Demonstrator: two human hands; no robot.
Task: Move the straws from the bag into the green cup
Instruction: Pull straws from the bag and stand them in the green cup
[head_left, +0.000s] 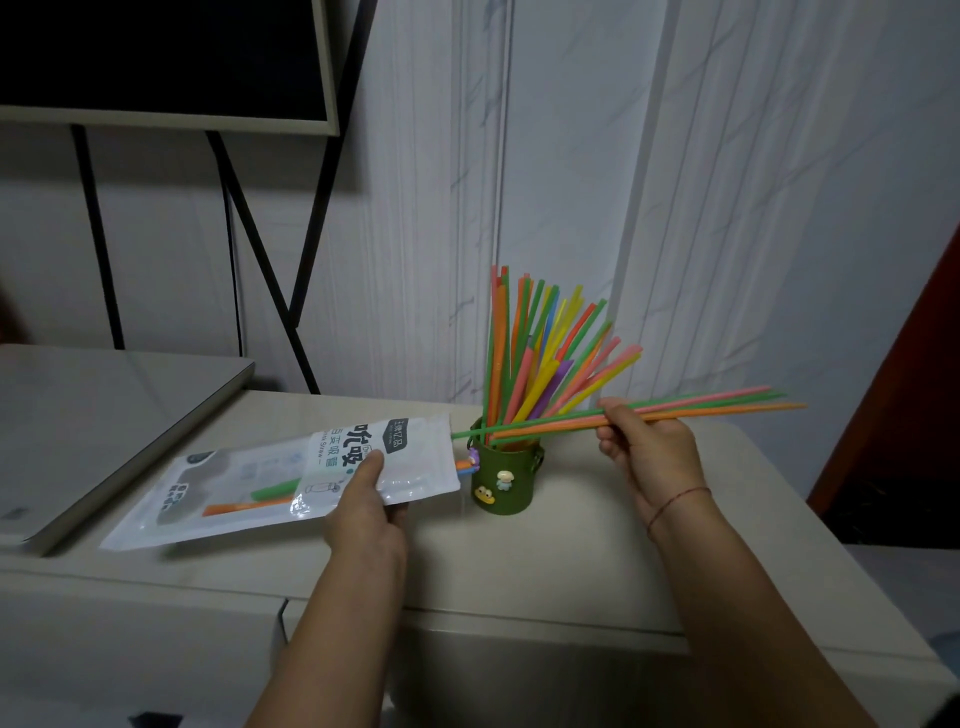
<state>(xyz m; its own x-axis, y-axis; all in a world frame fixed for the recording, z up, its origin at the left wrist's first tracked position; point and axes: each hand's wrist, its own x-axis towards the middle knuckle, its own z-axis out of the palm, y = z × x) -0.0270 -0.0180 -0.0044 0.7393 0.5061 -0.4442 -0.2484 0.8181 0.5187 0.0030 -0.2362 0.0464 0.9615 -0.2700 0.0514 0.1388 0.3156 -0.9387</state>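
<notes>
A green cup (506, 480) with small cartoon stickers stands on the beige table, full of upright coloured straws (540, 353) that fan out to the right. My left hand (366, 499) holds a white plastic straw bag (270, 480) just above the table, its open end beside the cup; a few straws still show inside. My right hand (649, 447) grips a small bundle of straws (717, 408) lying almost level, their left tips just outside the bag's mouth, crossing in front of the cup's straws.
A closed grey laptop (104, 415) lies at the left on the table (519, 561). Behind it stands a dark screen (156, 57) on black legs. A white wall is close behind the cup. The table's right edge falls away past my right arm.
</notes>
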